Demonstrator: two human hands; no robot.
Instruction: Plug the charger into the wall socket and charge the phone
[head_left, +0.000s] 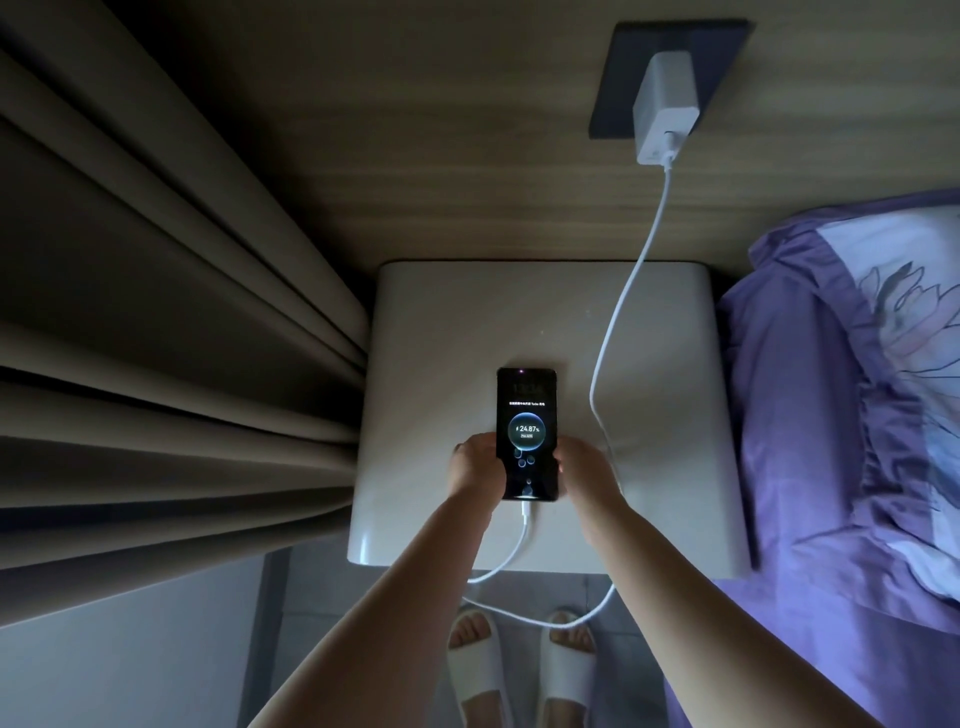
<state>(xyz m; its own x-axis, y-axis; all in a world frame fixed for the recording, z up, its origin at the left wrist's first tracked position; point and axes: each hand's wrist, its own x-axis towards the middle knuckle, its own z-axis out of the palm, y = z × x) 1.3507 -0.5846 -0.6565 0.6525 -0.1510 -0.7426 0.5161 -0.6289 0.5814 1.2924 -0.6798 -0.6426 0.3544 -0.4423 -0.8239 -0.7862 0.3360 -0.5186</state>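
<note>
A black phone (525, 415) lies face up on the white bedside table (467, 322), its lit screen showing a charging circle with 24.87%. My left hand (474, 465) grips its left edge and my right hand (584, 470) grips its right edge. A white cable (618, 312) is plugged into the phone's near end, loops down over the table's front edge and rises to the white charger (664, 111). The charger sits in the dark wall socket (621, 83) on the wood-panelled wall.
Heavy beige curtains (156, 312) hang at the left, touching the table's side. A bed with purple bedding and a flowered pillow (857, 389) stands at the right. Below the table edge are my feet in white slippers (519, 670) on a grey floor.
</note>
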